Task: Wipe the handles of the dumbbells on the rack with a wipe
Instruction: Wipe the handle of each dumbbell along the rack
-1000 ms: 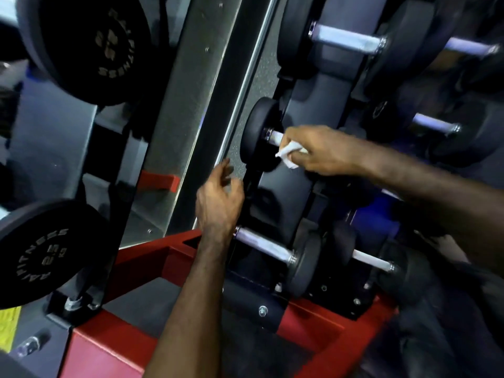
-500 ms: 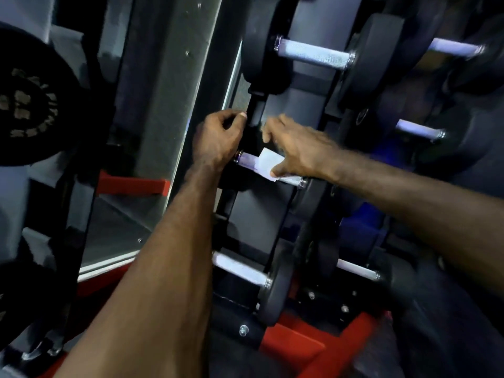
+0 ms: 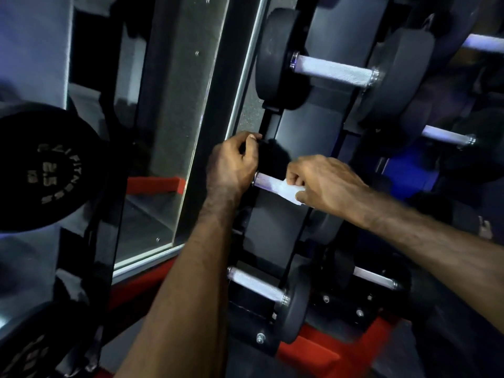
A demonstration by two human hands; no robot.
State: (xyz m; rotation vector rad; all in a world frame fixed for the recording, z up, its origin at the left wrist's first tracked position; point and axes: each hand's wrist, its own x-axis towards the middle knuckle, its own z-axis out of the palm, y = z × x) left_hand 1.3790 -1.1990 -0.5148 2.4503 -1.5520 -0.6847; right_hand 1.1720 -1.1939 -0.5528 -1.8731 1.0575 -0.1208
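Hands (image 3: 324,184) on wipe (image 3: 289,190), dumbbell head (image 3: 270,156).

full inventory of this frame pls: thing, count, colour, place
dumbbells: five at least partly visible, black heads, silver handles, on the rack
rack: one, black, centre
wipe: one, white, on the middle-left dumbbell's handle
weight plates: two, black, left edge
mirror panel: one, left of the rack
frame: red, behind and below the rack
left hand: grips that dumbbell's left head
right hand: pinches the wipe on the handle
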